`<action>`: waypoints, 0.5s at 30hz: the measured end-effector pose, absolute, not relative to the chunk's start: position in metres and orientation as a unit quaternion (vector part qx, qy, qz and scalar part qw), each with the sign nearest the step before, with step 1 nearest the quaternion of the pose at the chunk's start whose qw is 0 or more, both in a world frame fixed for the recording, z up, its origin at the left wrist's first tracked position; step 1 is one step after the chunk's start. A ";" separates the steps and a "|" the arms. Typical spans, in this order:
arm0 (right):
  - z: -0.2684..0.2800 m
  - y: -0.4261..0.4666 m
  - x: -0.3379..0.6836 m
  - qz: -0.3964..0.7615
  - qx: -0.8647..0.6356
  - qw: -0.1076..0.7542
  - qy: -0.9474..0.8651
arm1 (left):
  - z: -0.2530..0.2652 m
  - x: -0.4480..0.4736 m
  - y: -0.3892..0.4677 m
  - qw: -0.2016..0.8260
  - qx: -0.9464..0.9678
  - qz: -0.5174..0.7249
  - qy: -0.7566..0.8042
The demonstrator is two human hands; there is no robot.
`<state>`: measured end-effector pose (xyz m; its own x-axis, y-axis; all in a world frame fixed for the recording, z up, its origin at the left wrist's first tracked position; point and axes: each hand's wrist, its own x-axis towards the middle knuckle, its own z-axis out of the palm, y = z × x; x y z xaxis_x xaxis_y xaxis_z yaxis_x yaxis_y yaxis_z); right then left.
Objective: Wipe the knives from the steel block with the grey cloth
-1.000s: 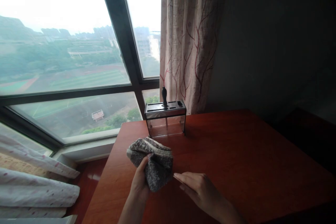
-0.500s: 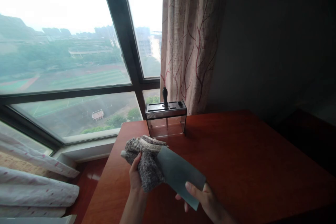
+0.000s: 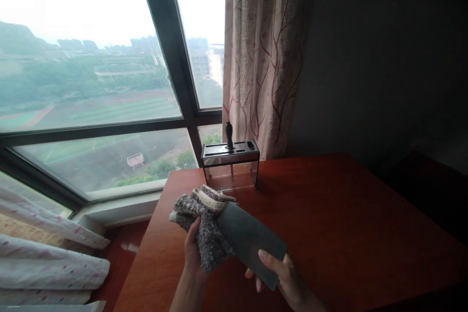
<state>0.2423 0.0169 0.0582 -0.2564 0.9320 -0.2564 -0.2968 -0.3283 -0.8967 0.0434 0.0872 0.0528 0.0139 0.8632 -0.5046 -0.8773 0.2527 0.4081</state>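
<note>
A grey, fluffy cloth (image 3: 212, 241) with a pale trimmed edge is bunched in my left hand (image 3: 193, 248), the thumb pressed on top of it. The cloth covers the far-left end of a broad, flat grey cleaver (image 3: 252, 239), its face tilted up. At the near-right end, my right hand (image 3: 283, 270) grips the cleaver, thumb lying on the face and fingertips showing below the edge. Its handle is hidden from view. Both hands are above the front part of the reddish-brown table (image 3: 329, 214).
A clear-sided knife block (image 3: 230, 156) with a metal top stands at the table's back-left edge, a black handle (image 3: 229, 134) upright in it. Behind are a patterned curtain (image 3: 263, 58) and a window frame (image 3: 183, 83). Another curtain (image 3: 54, 258) hangs at lower left.
My left hand and the cloth have shifted slightly right along the cleaver, and the cloth's folds have changed. My right hand keeps its hold.
</note>
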 end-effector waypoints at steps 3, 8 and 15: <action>0.062 0.016 0.245 0.676 -0.442 0.421 -0.413 | 0.057 0.043 0.089 0.709 -0.012 0.596 0.375; 0.067 0.014 0.249 0.645 -0.450 0.382 -0.485 | 0.058 0.039 0.090 0.720 0.011 0.570 0.395; 0.075 0.015 0.255 0.600 -0.487 0.349 -0.530 | 0.058 0.030 0.095 0.699 0.019 0.571 0.429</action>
<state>0.2553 0.0145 0.0751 -0.2821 0.9353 -0.2135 0.0970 -0.1936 -0.9763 0.0305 0.0951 0.0581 -0.0212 0.8150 -0.5791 -0.7828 0.3467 0.5167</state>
